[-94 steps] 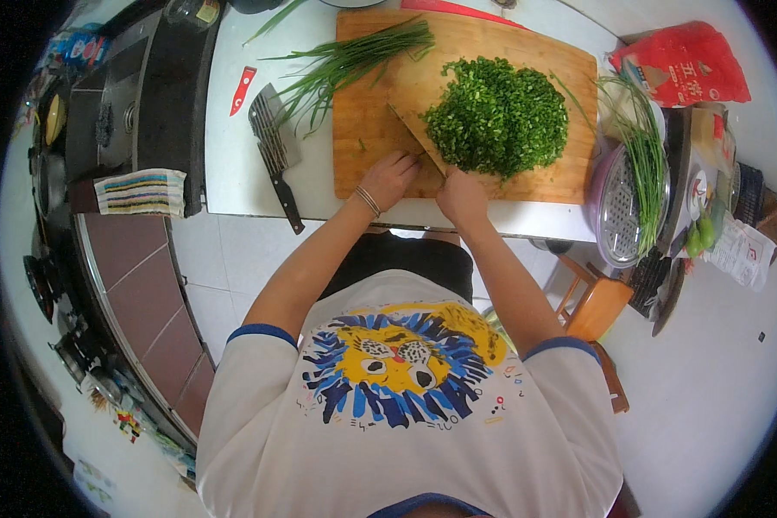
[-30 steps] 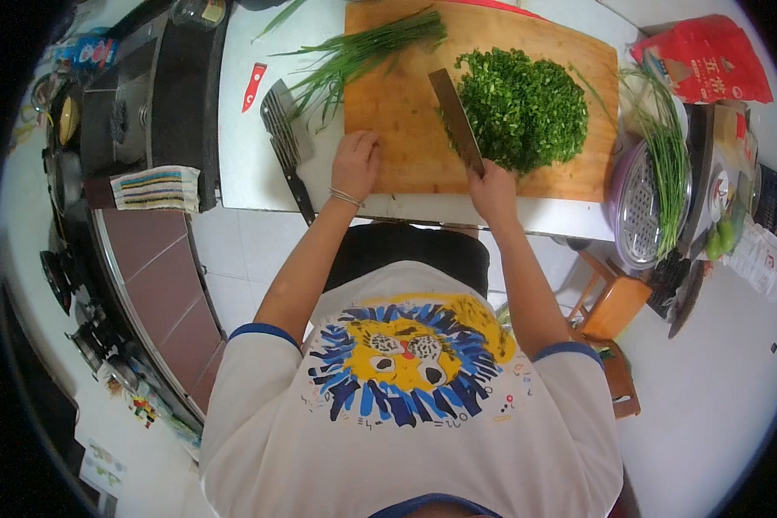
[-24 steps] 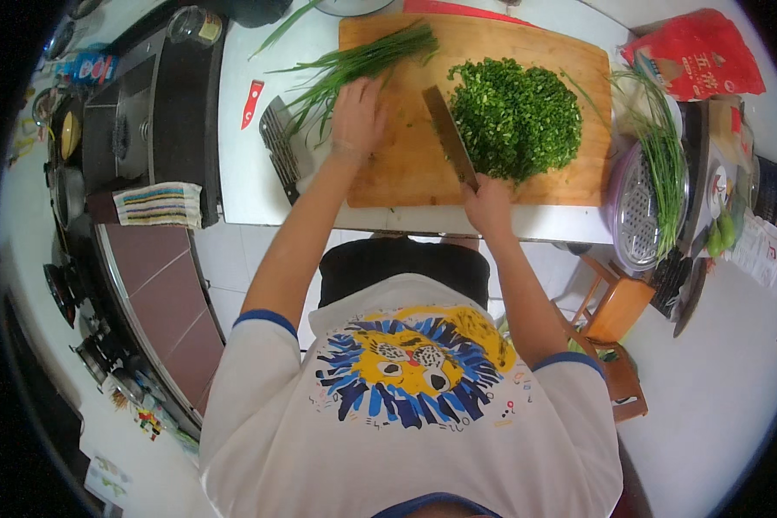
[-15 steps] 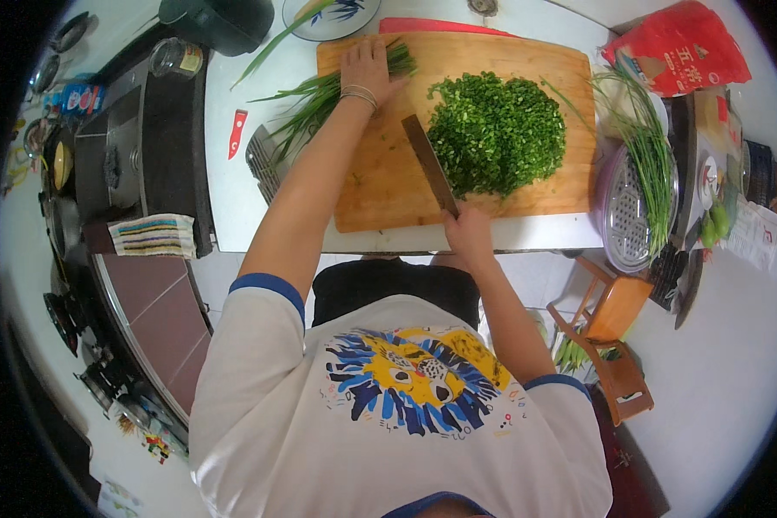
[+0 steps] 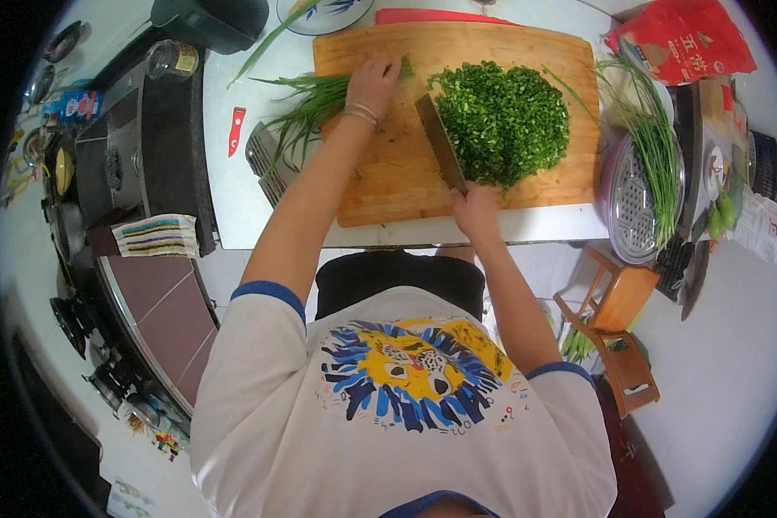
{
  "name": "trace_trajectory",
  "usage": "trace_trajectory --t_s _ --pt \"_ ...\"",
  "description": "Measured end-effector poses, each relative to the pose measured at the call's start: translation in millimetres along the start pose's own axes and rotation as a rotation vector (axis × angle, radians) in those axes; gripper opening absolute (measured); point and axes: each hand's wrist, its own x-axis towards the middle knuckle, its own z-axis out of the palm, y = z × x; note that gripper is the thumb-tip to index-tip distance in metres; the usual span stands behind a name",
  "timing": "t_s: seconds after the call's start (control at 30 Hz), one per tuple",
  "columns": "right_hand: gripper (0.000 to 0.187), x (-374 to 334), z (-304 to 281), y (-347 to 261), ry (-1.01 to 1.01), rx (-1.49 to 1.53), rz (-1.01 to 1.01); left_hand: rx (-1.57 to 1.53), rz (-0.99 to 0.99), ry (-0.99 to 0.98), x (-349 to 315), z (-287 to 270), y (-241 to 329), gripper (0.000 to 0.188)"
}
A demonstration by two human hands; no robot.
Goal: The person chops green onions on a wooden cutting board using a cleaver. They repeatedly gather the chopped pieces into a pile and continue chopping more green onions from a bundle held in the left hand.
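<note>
My left hand (image 5: 374, 86) is closed over a bunch of garlic chives (image 5: 318, 97) at the far left of the wooden cutting board (image 5: 388, 192). Their cut ends poke out just right of my fingers, while the long leaves trail off the board to the left. In my right hand (image 5: 476, 212) is the handle of a cleaver (image 5: 442, 145). Its blade slants up and left from the handle, apart from my left fingers. Along the blade's right side lies a big heap of finely chopped chives (image 5: 505, 125).
Right of the board, more long chives (image 5: 656, 164) lie over a purple basin with a strainer (image 5: 632, 211). A red bag (image 5: 682, 41) sits behind them. On the left are a red-handled peeler or knife (image 5: 236, 131), a metal rack (image 5: 266, 164) and a glass jar (image 5: 171, 59). A plate (image 5: 324, 19) stands behind.
My left fingers, flatter before, have drawn in and curled over the chives. The cleaver and my right hand have shifted slightly right and away from me, against the chopped heap.
</note>
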Motion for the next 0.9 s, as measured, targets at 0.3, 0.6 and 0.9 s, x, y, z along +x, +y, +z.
trace_trajectory --t_s 0.3,0.6,0.9 --pt "0.029 12 -26 -4 0.043 -0.03 0.047 -0.04 0.062 0.06 -83 -16 67 0.042" --pt "0.025 1 -36 -7 0.078 -0.038 -0.004 -0.054 -0.083 0.087 -108 -15 129 0.047" --pt "0.023 -9 -30 -22 0.06 -0.069 -0.076 -0.058 -0.095 0.129 -105 -14 131 0.048"
